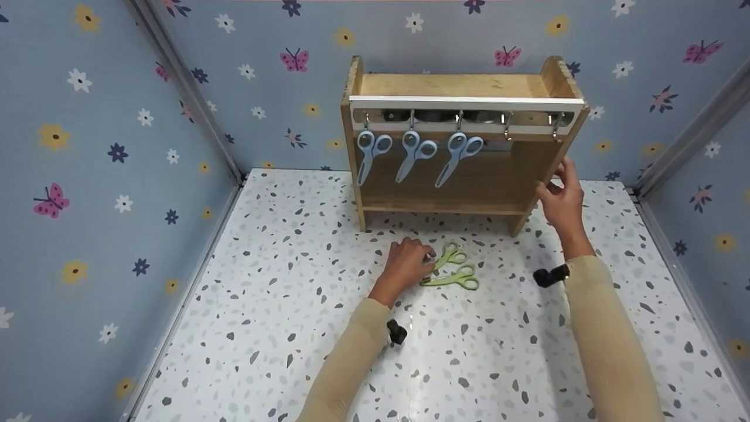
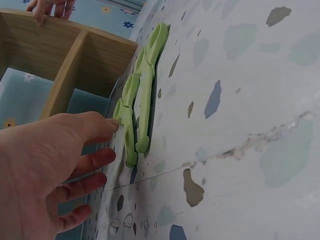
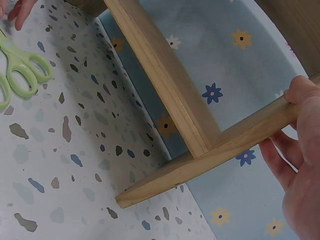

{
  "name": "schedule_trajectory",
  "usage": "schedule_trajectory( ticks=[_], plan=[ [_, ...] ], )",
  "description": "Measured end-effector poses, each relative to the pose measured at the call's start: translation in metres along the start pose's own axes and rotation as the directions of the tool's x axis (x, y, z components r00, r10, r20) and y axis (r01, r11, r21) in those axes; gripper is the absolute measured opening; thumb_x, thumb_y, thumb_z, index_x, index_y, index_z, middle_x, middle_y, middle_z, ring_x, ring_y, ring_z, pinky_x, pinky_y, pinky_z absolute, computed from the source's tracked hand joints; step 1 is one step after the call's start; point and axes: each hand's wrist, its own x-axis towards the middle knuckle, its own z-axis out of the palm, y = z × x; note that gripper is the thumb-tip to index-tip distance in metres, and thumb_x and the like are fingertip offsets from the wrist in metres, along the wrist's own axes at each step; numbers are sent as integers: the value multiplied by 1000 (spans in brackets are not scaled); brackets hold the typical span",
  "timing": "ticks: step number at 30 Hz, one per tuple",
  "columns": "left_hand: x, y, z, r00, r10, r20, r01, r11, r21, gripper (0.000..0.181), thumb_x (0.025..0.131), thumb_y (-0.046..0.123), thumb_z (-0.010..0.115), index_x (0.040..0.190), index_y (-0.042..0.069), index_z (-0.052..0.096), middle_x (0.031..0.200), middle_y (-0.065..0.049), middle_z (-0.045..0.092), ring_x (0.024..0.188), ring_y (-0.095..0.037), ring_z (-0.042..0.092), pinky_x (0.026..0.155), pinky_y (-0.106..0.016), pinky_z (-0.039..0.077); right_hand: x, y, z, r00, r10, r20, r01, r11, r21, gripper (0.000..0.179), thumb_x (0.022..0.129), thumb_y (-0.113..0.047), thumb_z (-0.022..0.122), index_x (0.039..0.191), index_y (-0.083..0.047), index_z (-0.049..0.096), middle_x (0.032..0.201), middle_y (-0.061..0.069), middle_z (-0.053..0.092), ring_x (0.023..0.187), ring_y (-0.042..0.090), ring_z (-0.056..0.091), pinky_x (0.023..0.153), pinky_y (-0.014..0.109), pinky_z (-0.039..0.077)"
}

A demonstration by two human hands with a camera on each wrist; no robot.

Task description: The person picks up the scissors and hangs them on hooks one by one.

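Two pairs of green scissors, a farther pair [image 1: 449, 256] and a nearer pair [image 1: 450, 279], lie side by side on the speckled tabletop. Just left of them is my left hand [image 1: 404, 264]; in the left wrist view its thumb [image 2: 102, 126] comes right up to one green handle, fingers loosely bent and holding nothing. My right hand [image 1: 563, 199] grips the right side panel of a wooden shelf rack [image 1: 451, 85], thumb in front and fingers behind. From the rack's front hooks hang three blue scissors: left [image 1: 366, 157], middle [image 1: 412, 156] and right [image 1: 455, 159].
Two more hooks, one [image 1: 508, 128] beside the right blue pair and another [image 1: 555, 129] near the panel, carry no scissors. Flower-patterned walls [image 1: 117, 234] border the tabletop [image 1: 281, 293] at the back and both sides. The rack stands close to the back wall.
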Motion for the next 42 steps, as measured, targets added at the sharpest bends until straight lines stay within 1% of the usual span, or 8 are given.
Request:
schedule_trajectory(
  ticks=[3,7,10,12,18,26,34,42],
  plan=[
    [2,-6,10,999,15,-28,-16,1000,-5,22,105,29,77,122,21,87,113,-2,83,114,-28,72,100,-57,52,1,0,0,1000,5,-1,-5,1000,2,79,106,-4,58,176,-34,37,172,12,51,158,33,54,131,58,46],
    [13,-26,36,998,37,-60,-41,998,-52,21,102,31,78,118,24,88,110,-1,81,110,-28,70,99,-57,51,2,1,0,1000,10,-3,-10,1000,-2,80,106,-3,56,177,-32,35,174,14,49,160,36,52,131,59,46],
    [20,-37,50,998,44,-49,-47,997,-63,22,102,32,76,119,25,88,111,-2,80,110,-29,70,104,-59,51,1,2,-1,1000,-3,4,3,1000,2,77,108,-4,56,177,-30,35,172,17,50,159,40,55,130,61,46],
    [21,-38,53,998,45,-41,-47,998,-45,24,102,34,75,120,25,88,112,-1,80,110,-29,70,103,-59,52,0,2,-1,1000,-8,11,8,1000,3,76,108,-6,56,177,-30,34,171,17,51,158,43,56,130,61,47],
    [19,-33,48,999,31,-29,-33,999,-42,23,102,33,75,118,24,89,114,-2,80,111,-28,69,104,-57,51,-1,2,-2,1000,-21,7,21,1000,7,75,108,-7,58,176,-33,38,165,15,54,155,39,59,128,60,49],
    [-1,-4,11,1000,-3,29,4,1000,-28,23,106,26,73,121,15,87,120,-9,80,119,-32,70,109,-59,51,-1,1,-1,1000,-2,11,2,1000,-1,76,108,-9,58,176,-36,37,168,14,53,155,40,58,128,61,49],
    [-3,0,7,999,-20,26,20,999,-37,22,105,27,77,120,14,87,118,-8,80,118,-30,70,109,-57,52,1,-1,0,1000,17,8,-17,1000,-16,77,108,-5,56,177,-33,34,172,17,50,159,41,54,131,62,45],
    [-4,2,7,998,-26,53,28,999,-45,23,106,27,75,122,14,86,119,-7,79,121,-31,69,113,-59,51,0,0,1,1000,-19,-6,19,1000,-12,77,108,-4,58,177,-30,36,171,16,52,159,36,54,131,61,45]
  ],
)
